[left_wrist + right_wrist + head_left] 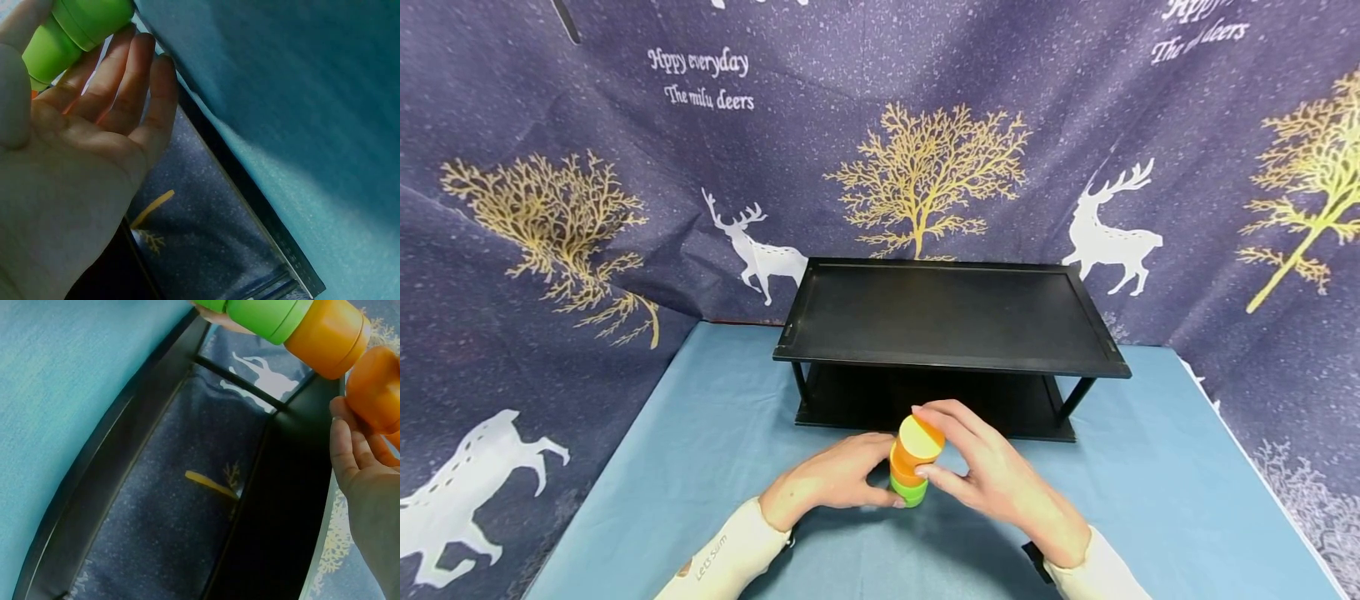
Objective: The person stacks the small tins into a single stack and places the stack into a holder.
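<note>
A short upright stack stands on the table in front of a black shelf, with green cups (94,22) at the bottom and an orange cup (328,337) above them. My left hand (838,477) holds the green lower part from the left, thumb on the near side and fingers behind. At the top, my right hand (985,471) grips another orange cup (375,387) between thumb and fingers. That cup tilts at an angle to the stack, close over its upper end, and its pale yellow round face shows in the head view.
The black two-tier shelf (940,317) stands right behind both hands, its upper board overhanging the lower one. A blue cloth (715,400) covers the table. Dark printed fabric (880,67) with deer and trees hangs behind and at the sides.
</note>
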The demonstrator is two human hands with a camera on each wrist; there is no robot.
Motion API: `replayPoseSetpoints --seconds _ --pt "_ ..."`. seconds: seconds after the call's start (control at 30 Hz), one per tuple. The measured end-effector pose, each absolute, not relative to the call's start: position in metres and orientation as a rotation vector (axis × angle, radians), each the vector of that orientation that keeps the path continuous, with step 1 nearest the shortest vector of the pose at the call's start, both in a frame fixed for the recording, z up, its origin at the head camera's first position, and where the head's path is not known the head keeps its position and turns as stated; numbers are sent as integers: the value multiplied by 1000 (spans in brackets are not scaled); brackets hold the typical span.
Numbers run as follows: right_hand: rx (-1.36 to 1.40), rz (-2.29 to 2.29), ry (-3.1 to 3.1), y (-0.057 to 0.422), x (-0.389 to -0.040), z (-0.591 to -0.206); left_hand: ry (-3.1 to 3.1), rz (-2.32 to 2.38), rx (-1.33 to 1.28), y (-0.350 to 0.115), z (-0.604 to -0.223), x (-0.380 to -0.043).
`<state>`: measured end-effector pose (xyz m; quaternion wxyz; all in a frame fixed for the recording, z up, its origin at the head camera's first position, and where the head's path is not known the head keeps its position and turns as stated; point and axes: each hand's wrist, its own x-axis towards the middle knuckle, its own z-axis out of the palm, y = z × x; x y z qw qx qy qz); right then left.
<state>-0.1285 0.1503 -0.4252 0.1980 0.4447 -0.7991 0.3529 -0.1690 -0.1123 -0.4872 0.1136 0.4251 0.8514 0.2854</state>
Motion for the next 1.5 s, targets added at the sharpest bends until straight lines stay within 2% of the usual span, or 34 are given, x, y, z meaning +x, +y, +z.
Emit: replayPoseSetpoints --seconds 1.5 --pt "1282 956 -2257 149 -130 -432 2508 844 1243 -112 -485 -168"
